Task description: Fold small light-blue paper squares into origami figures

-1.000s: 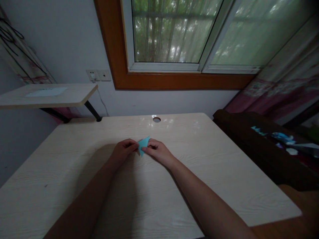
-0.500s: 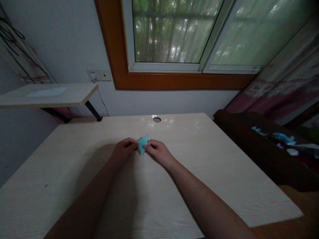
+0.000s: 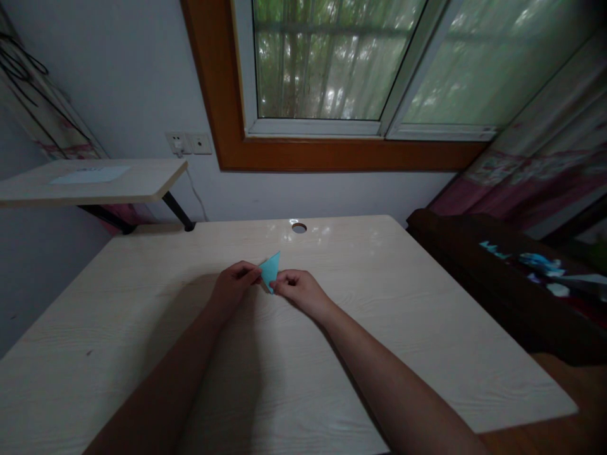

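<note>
A small piece of folded light-blue paper, roughly triangular, is held between my two hands over the desk. My left hand pinches its left corner between thumb and fingers. At its lower right edge, the thumb and curled fingers of my right hand grip the paper near the bottom tip. One pointed corner sticks up, away from me. Fingertips hide parts of the left and lower edges.
The pale wood desk has a round cable hole near its back edge. A raised shelf with a paper sheet stands at the back left. Beyond the right edge is a dark brown piece of furniture with several items on it.
My right hand's fingertips have slid down along the paper toward its lower tip. The paper has tilted slightly and shifted a little left and up. My left hand keeps its pinch.
</note>
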A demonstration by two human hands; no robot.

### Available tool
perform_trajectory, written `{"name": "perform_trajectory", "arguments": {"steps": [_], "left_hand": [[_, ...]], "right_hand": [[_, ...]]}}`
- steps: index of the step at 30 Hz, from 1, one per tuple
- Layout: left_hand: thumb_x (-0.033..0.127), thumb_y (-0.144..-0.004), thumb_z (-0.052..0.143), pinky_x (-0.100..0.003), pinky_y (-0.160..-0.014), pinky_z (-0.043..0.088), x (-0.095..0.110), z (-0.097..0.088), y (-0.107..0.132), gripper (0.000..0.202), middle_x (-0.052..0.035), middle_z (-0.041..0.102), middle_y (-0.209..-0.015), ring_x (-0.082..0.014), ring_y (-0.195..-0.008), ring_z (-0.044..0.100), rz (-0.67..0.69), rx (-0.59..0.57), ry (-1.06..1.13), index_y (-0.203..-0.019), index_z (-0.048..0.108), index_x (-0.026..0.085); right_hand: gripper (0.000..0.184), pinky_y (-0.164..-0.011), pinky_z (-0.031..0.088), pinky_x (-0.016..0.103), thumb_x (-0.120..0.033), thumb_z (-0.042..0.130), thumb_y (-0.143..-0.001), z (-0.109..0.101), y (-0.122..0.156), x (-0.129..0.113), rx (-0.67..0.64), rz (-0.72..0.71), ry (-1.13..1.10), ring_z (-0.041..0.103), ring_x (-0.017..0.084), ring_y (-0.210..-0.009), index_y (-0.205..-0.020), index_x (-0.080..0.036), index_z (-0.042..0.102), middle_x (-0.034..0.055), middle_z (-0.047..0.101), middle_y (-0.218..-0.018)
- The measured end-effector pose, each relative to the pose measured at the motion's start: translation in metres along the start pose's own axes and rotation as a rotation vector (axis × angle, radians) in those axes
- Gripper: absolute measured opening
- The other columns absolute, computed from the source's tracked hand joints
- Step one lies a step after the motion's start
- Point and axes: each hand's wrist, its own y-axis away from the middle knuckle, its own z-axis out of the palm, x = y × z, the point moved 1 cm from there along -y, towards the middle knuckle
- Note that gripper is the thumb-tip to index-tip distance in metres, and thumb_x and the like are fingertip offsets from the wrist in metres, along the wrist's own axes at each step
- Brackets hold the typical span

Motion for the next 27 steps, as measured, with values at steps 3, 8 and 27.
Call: {"name": "perform_trajectory", "arguments": {"steps": [3, 8, 27], "left_hand": [[0.041, -0.077, 0.069, -0.026, -0.069, 0.048, -0.0027, -0.0014, -0.0009, 0.024, -0.0010, 0.068, -0.070, -0.0149, -0.069, 0.061, 0.014, 0.050, 0.000, -0.076, 0.069, 0.017], [0.044, -0.078, 0.069, -0.026, -0.070, 0.048, -0.0063, -0.0030, -0.0025, 0.026, -0.0018, 0.069, -0.071, -0.0157, -0.070, 0.062, 0.008, 0.082, 0.000, -0.079, 0.069, 0.017], [0.045, -0.080, 0.066, -0.025, -0.066, 0.045, -0.0078, -0.0043, -0.0021, 0.027, -0.0009, 0.067, -0.070, -0.0143, -0.067, 0.060, 0.014, 0.139, 0.044, -0.078, 0.067, 0.018]], "right_hand": [[0.020, -0.057, 0.033, 0.024, -0.035, 0.067, -0.078, -0.0003, -0.0008, 0.0007, -0.007, 0.004, 0.002, 0.046, 0.011, -0.057, -0.074, -0.016, 0.072, -0.0007, 0.061, -0.064], [0.021, -0.062, 0.039, 0.025, -0.036, 0.066, -0.080, -0.0003, -0.0008, 0.0003, 0.004, 0.012, -0.014, 0.054, 0.013, -0.064, -0.078, -0.017, 0.074, 0.0030, 0.069, -0.074], [0.019, -0.062, 0.038, 0.024, -0.034, 0.065, -0.081, 0.0009, 0.0020, 0.0003, -0.018, -0.034, 0.041, 0.054, 0.013, -0.065, -0.080, -0.017, 0.073, 0.0024, 0.069, -0.075]]}}
